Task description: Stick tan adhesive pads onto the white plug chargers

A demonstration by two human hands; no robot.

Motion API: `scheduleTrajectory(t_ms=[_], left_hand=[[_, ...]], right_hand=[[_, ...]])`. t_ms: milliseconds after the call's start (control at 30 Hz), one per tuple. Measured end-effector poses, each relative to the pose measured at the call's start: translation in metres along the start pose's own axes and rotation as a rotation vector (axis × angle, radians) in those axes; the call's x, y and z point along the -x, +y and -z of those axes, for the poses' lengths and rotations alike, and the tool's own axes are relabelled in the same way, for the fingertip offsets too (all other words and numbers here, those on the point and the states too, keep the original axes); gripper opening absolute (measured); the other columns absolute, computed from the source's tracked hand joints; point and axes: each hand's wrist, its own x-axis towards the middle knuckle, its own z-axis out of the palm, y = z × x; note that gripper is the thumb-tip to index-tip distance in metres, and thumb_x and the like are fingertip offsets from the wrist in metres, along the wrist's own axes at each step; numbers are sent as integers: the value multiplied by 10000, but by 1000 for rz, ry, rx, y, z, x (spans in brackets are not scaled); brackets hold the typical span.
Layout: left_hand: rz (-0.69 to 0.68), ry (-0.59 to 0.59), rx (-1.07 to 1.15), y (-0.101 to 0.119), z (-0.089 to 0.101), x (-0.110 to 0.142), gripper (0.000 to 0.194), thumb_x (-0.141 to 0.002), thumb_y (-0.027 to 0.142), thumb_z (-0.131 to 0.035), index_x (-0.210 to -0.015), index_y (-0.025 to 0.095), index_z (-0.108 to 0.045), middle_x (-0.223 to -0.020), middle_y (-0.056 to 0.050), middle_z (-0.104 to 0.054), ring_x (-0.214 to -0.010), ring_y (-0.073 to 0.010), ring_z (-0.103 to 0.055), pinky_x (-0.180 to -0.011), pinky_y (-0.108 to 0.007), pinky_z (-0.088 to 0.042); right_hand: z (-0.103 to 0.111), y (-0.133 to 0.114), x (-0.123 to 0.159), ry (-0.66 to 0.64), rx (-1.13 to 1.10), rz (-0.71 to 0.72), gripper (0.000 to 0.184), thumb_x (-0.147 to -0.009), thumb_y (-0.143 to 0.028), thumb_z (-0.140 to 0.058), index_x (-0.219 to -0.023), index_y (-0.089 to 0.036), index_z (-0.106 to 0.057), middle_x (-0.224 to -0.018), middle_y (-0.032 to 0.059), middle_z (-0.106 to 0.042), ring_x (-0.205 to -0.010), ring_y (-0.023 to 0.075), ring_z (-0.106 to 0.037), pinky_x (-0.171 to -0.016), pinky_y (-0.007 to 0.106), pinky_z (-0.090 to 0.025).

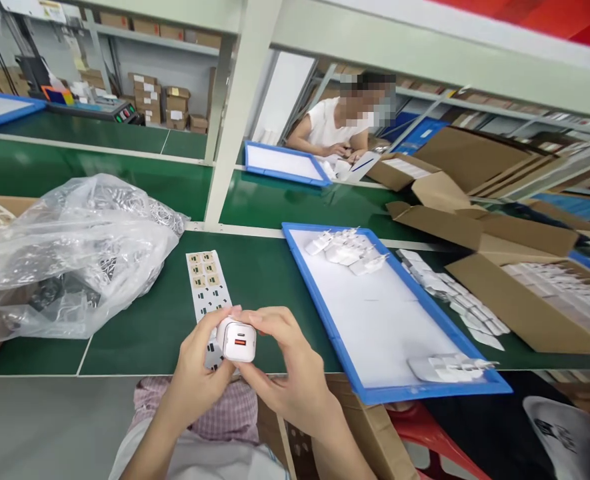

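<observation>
The charger is held at the near edge of the surface, over the near part of a label sheet, its port face turned toward the wearer; one slot is narrow, the other orange inside. Fingers of the left hand are clamped on its left side; fingers of the right hand are clamped on its right side, thumb below. The sheet bears tan labels at its far end and dark openings further down. Right of the hands, a blue-rimmed tray overhangs the near edge of the surface. It carries one pile of white chargers near its far edge and a smaller group at its near right corner. White pieces lie in a row along the tray's right edge, beside an open carton. A clear plastic bag occupies the left of the surface.
</observation>
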Motion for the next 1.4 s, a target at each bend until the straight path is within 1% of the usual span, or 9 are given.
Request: scheduleTrajectory(t_ms=[67, 167, 367, 700, 900, 1067, 1200, 1267, 1400], left_hand=[[-73, 13, 44, 10, 4, 2, 614, -966, 98, -670, -1483, 410, -559, -1443, 16, -727, -1314, -159, -712, -1136, -253, -560], [-146, 32, 80, 20, 9, 5, 629, -963, 108, -702, -1499, 403, -556, -1444, 21, -732, -1311, -135, -712, -1128, -198, -548], [-218, 45, 82, 26, 8, 6, 631, -958, 95, -698, -1518, 346, -548, -1429, -6, -745, -1290, -138, -728, -1130, -204, -552], [-195, 37, 67, 27, 8, 6, 629, -957, 154, -744, -1520, 357, -548, -1406, -12, -762, -1235, -161, -763, -1094, -210, -583], [-136, 64, 35, 31, 8, 10, 563, -948, 203, -768, -1470, 339, -607, -1264, -15, -817, -1034, -155, -819, -902, -159, -642], [-109, 28, -32, 23, 9, 6, 507, -983, 232, -724, -1463, 333, -596, -1298, -31, -793, -1113, -178, -796, -974, -213, -637], [-125, -41, -178, 8, 11, 4, 515, -1013, 194, -644, -1508, 304, -549, -1320, -69, -776, -1148, -211, -786, -979, -275, -651], [-105, -84, -260, -4, 9, 4, 508, -1027, 199, -592, -1525, 279, -535, -1357, -94, -761, -1209, -246, -767, -1016, -339, -652], [37, -198, -463, -34, -1, -2, 471, -1043, 256, -510, -1512, 251, -559, -1449, -135, -698, -1362, -321, -670, -1155, -543, -573]], right_hand=[[2, -11, -5, 11, -50, 32, 674, -908, -26, -699, -1477, -326, -496, -1217, 64, -766, -1066, 246, -693, -873, 388, -643], [3, -20, -5, 17, -89, 26, 738, -894, -1, -715, -1502, -343, -474, -1232, 62, -772, -1065, 250, -695, -889, 410, -630], [4, -29, -4, 14, -75, 13, 724, -901, -4, -711, -1491, -346, -469, -1182, 45, -804, -1005, 239, -735, -897, 428, -621], [3, -31, -4, 25, -101, 5, 735, -890, 0, -723, -1497, -331, -475, -1230, 62, -787, -1072, 241, -723, -939, 425, -617], [0, -29, -4, 54, -164, -42, 720, -883, -27, -754, -1481, -341, -505, -1219, 64, -764, -1056, 254, -691, -908, 427, -620], [4, -22, -4, -42, -68, -56, 629, -944, -70, -700, -1491, -314, -510, -1224, 84, -736, -1068, 265, -687, -912, 428, -631], [4, -12, 2, -109, 10, -81, 540, -1005, -113, -652, -1496, -294, -519, -1229, 98, -696, -1077, 247, -693, -913, 384, -638], [2, 1, 10, -132, 1, -156, 492, -991, -106, -650, -1442, -280, -558, -1176, 88, -687, -1046, 236, -695, -899, 367, -639], [-3, 48, 29, -181, -22, -431, 322, -847, -85, -695, -1122, -248, -658, -1020, 31, -688, -926, 210, -711, -868, 356, -638]])
